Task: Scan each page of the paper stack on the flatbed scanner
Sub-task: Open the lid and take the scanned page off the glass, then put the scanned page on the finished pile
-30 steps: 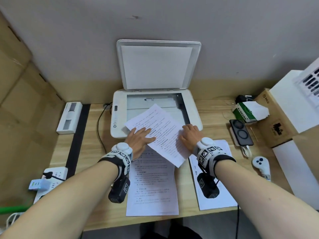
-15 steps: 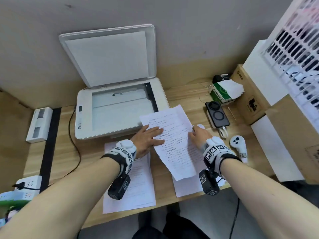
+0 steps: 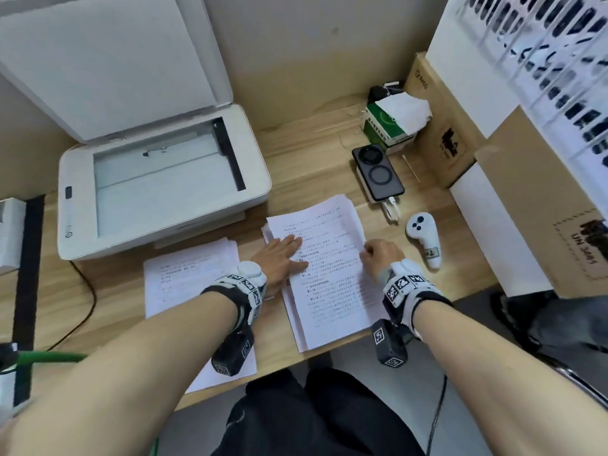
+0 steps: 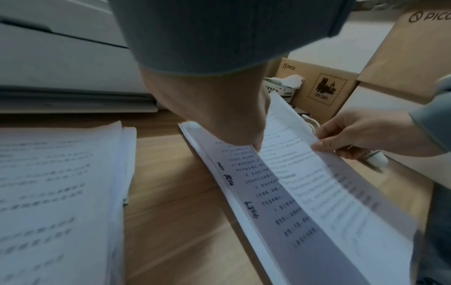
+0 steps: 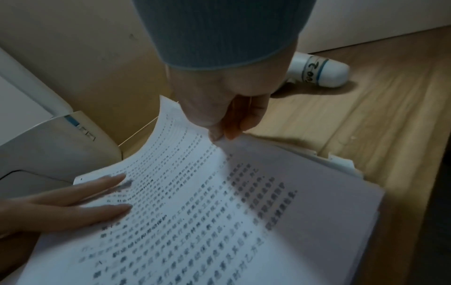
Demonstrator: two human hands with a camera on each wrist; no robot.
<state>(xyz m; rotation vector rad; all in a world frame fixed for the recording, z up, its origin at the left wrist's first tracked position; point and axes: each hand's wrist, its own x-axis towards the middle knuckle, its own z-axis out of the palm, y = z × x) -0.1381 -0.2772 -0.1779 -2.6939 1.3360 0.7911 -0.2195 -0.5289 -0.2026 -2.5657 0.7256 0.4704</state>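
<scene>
The white flatbed scanner [image 3: 158, 185] stands at the back left with its lid [image 3: 108, 60] raised and nothing on its glass. A printed sheet [image 3: 332, 271] lies on top of the right paper stack [image 3: 297, 324] on the desk. My left hand [image 3: 289, 251] presses flat on the sheet's left part, fingers straight [image 5: 97, 192]. My right hand [image 3: 368, 250] pinches the sheet's right edge between thumb and fingers [image 5: 222, 133], and that edge is lifted a little [image 4: 314, 142]. A second paper stack [image 3: 187, 274] lies in front of the scanner.
Right of the papers lie a white controller [image 3: 424, 238], a phone on a charging pad [image 3: 378, 172] and a green tissue pack [image 3: 388, 126]. Cardboard boxes [image 3: 454, 133] stand along the right side. A black cable [image 3: 85, 291] runs left of the stacks.
Both hands carried the sheet from over the scanner glass rightward and down onto the right stack. The head view swung to the right.
</scene>
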